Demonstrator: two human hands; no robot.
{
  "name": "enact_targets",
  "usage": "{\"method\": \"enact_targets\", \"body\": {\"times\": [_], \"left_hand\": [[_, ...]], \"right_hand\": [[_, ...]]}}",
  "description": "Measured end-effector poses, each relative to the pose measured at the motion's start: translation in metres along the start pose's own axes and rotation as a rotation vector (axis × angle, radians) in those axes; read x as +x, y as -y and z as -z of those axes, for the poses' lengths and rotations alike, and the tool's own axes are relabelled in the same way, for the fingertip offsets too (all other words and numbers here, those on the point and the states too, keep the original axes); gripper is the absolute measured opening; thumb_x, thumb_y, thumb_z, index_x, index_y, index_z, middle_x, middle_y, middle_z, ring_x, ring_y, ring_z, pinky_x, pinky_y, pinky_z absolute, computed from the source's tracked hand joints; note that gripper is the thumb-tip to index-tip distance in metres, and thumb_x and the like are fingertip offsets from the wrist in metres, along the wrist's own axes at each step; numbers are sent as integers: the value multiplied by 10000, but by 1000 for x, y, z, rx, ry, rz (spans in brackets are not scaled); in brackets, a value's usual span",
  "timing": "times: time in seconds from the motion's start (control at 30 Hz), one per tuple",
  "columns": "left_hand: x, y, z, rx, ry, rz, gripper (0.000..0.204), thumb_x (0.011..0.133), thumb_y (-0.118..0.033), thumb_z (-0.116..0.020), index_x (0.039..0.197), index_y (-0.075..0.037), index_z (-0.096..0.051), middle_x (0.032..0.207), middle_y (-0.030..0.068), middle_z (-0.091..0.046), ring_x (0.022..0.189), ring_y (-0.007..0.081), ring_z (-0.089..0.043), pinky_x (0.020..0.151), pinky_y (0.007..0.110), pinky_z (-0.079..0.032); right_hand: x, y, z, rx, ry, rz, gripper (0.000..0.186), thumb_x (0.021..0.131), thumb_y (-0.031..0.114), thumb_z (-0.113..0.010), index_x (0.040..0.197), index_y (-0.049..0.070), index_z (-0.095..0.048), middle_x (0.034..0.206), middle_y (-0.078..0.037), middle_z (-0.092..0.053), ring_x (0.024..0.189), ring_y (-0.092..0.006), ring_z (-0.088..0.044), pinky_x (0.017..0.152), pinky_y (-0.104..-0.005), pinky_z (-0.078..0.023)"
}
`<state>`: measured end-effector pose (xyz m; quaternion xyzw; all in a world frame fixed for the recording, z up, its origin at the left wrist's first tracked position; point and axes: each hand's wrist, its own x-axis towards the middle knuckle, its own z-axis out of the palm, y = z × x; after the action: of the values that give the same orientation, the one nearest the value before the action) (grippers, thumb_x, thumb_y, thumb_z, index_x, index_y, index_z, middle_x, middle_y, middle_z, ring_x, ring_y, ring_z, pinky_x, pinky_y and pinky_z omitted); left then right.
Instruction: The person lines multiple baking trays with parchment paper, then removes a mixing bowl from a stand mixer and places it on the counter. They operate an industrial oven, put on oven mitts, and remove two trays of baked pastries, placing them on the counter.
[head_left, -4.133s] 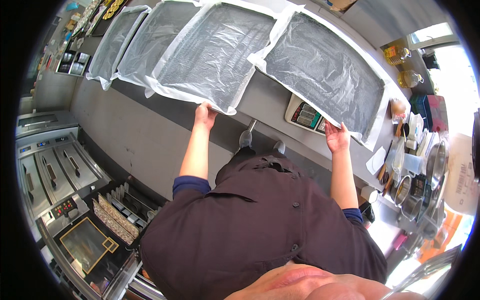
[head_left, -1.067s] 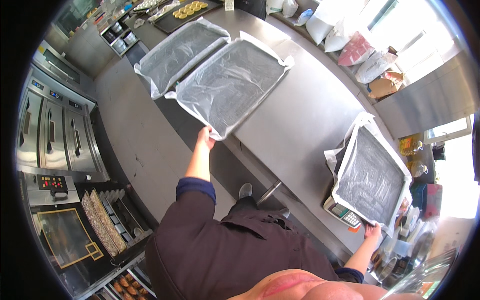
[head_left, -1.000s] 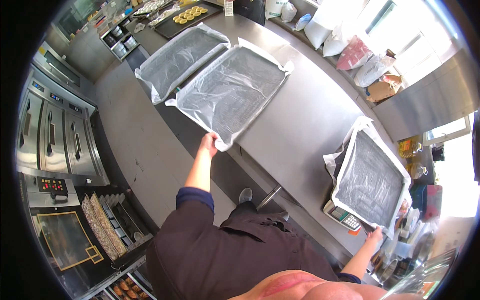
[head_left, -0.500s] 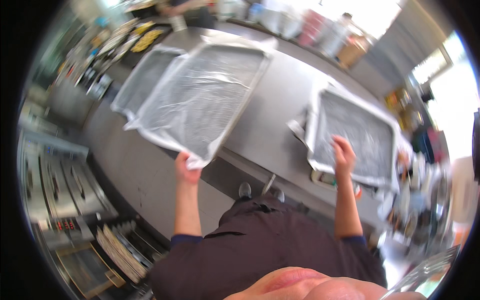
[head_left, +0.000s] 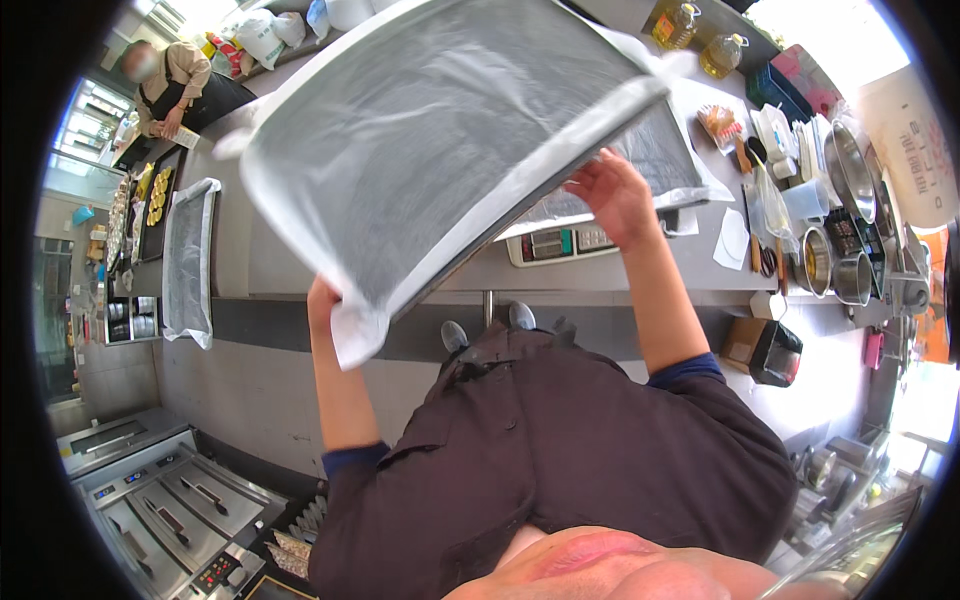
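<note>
A large baking tray (head_left: 440, 120), lined with pale paper that overhangs its rim, is raised and tilted above the steel table. My left hand (head_left: 322, 305) is closed on its near left corner, the fingers partly hidden behind the loose paper. At the tray's right edge, my right hand (head_left: 615, 195) has its fingers curled against the rim, their tips partly out of sight. A second lined tray (head_left: 665, 150) lies partly beneath the raised one. Farther left, another lined tray (head_left: 188, 262) sits at the table's edge.
A scale (head_left: 560, 243) stands by my right hand. Metal bowls (head_left: 815, 262), tools and oil bottles (head_left: 722, 55) crowd the right side. A co-worker (head_left: 185, 85) stands at the far left, near a dark tray of yellow pieces (head_left: 158, 195). Ovens (head_left: 165, 500) are at lower left.
The large tray has come up off the table and moved right, over the other lined tray. My right hand has gone from above that tray to the raised tray's edge. My view has turned.
</note>
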<state>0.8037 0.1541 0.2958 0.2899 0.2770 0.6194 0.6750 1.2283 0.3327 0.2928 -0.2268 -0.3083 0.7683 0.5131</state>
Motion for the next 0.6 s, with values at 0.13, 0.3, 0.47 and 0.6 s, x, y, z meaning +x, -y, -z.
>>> {"method": "enact_targets", "body": {"times": [0.13,0.3,0.47,0.6], "left_hand": [[97,34,22,-17,-133,249,431,863,-166,-529,1158,118,-663,1077,217,-743,948,354,-754,844,465,-642],[207,70,55,-142,17,570,361,895,-135,-536,1112,108,-694,1053,217,-757,969,349,-757,873,465,-634],[234,96,68,53,-62,557,248,926,-116,-595,1061,55,-714,998,154,-761,882,255,-749,791,403,-619],[234,98,66,369,-294,538,191,935,-110,-592,1001,33,-699,915,117,-711,789,230,-701,688,391,-586]], "right_hand": [[-32,15,64,-42,-395,-67,142,991,105,-621,1108,26,-640,1043,-116,-717,949,-273,-713,834,-443,-593],[-37,5,119,103,-449,-38,120,994,91,-601,1096,34,-629,1061,-117,-677,1014,-296,-652,921,-476,-563],[-48,-19,150,182,-525,-65,138,1001,93,-581,1112,49,-651,1094,-107,-694,1053,-306,-658,992,-513,-528],[-51,-39,160,196,-487,-46,123,1005,76,-572,1079,48,-666,1086,-120,-723,1047,-310,-681,1021,-516,-530]]}}
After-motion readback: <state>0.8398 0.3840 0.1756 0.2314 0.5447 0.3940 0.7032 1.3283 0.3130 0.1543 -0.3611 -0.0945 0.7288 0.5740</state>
